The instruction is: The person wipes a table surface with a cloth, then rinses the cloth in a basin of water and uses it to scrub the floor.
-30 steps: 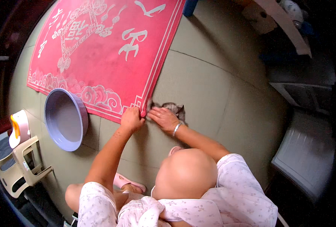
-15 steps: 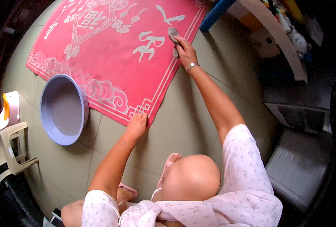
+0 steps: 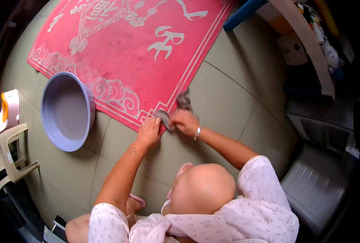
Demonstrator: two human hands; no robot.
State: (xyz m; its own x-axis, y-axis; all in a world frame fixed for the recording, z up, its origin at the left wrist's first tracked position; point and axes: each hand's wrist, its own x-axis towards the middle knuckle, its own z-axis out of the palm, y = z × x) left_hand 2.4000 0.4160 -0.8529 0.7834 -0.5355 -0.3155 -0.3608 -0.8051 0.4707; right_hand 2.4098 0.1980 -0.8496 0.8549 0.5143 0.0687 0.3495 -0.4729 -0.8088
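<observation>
A red mat (image 3: 139, 52) with pale patterns lies on the tiled floor. My left hand (image 3: 149, 130) presses flat on the mat's near corner. My right hand (image 3: 185, 121) is closed around a grey cloth (image 3: 176, 109), which lies bunched against the mat's right edge by that corner. The two hands are close together, almost touching. My right wrist wears a thin bracelet.
A round lilac basin (image 3: 66, 111) stands on the floor, left of the mat's corner. A beige plastic stool (image 3: 9, 158) and a white-and-orange object (image 3: 7, 110) are at the far left. Shelving with clutter (image 3: 309, 44) and a blue leg (image 3: 241, 14) stand at the upper right; grey steps (image 3: 322, 186) at right.
My right hand has drawn the cloth back along the mat's right edge, from far up the mat down to the near corner. My left hand stays pressed on the corner.
</observation>
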